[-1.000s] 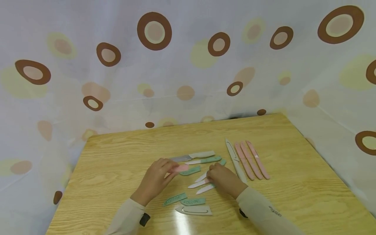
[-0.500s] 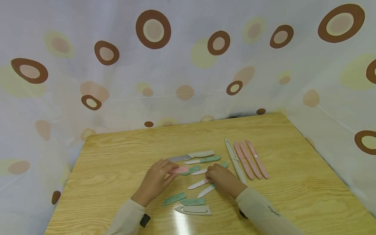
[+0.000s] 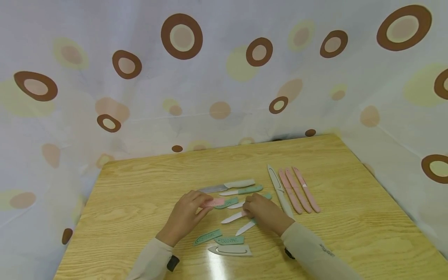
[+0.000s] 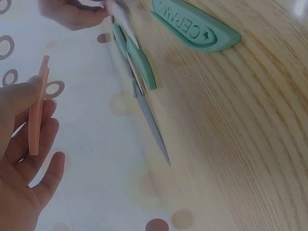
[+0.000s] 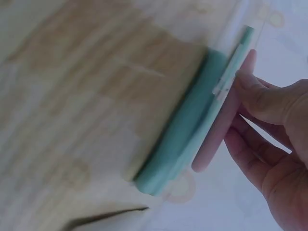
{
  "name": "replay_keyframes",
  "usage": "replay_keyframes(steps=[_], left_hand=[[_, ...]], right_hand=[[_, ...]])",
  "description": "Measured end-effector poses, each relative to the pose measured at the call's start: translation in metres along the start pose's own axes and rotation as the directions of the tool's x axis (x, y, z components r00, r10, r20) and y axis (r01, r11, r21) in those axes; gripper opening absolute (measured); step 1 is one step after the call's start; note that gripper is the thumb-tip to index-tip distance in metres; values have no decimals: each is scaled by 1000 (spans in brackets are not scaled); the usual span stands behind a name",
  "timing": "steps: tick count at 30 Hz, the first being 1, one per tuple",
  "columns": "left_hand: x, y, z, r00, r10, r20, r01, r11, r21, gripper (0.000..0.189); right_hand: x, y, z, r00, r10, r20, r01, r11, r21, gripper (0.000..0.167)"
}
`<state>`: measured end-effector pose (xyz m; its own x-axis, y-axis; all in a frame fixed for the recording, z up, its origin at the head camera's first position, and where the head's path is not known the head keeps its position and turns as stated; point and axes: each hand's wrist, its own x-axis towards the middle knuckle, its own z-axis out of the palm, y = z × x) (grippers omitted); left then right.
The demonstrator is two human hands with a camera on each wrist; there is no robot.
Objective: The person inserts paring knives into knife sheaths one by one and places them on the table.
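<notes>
My left hand (image 3: 185,214) pinches a pink blade sheath (image 3: 215,202) between thumb and fingers, raised above the table; the left wrist view shows this sheath (image 4: 37,115) edge-on. In my right hand (image 3: 267,214) is a paring knife with a pink handle (image 5: 214,134). Its white blade (image 3: 232,217) points left, below and right of the sheath and apart from it. Two green-handled knives lie by the right hand, one white blade (image 3: 246,228) below it and one green handle (image 3: 268,196) above, both partly hidden by the hand. A green sheath (image 3: 229,203) lies just behind the pink one.
Farther back lie a white-handled knife (image 3: 239,183) with a bare steel blade and a green-handled knife (image 3: 250,189). Two green sheaths (image 3: 208,237) and a white sheath (image 3: 231,250) lie nearest the person. At right are a sheathed white knife (image 3: 280,190) and several sheathed pink knives (image 3: 306,190).
The right hand has taken the pink-handled knife slightly left. The two green-handled knives beside it have turned and spread apart. My left hand with the pink sheath has barely moved.
</notes>
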<state>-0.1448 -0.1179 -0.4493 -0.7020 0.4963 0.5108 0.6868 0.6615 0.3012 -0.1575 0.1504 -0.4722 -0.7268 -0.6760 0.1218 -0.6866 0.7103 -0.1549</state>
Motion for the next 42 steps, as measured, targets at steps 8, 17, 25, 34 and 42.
replay_keyframes(steps=[8, 17, 25, 34, 42], left_hand=[[-2, 0, 3, 999, 6, -45, -7, 1000, -24, 28], [0, 0, 1, 997, 17, -76, -19, 999, -26, 27], [2, 2, 1, 999, 17, -39, -18, 999, -33, 23], [2, -1, 4, 996, 12, -88, -15, 999, -36, 23], [2, 1, 8, 997, 24, -74, -29, 997, -68, 21]], right_hand=[[-7, -6, -23, 980, 60, -189, -73, 995, -61, 16], [-13, -5, -30, 951, 88, -296, -109, 993, -54, 18], [-11, -7, -31, 945, 98, -313, -111, 994, -24, 14], [-15, -7, -30, 944, 150, -295, -164, 986, -24, 10], [-13, -9, -30, 942, 88, -324, -109, 993, -48, 8]])
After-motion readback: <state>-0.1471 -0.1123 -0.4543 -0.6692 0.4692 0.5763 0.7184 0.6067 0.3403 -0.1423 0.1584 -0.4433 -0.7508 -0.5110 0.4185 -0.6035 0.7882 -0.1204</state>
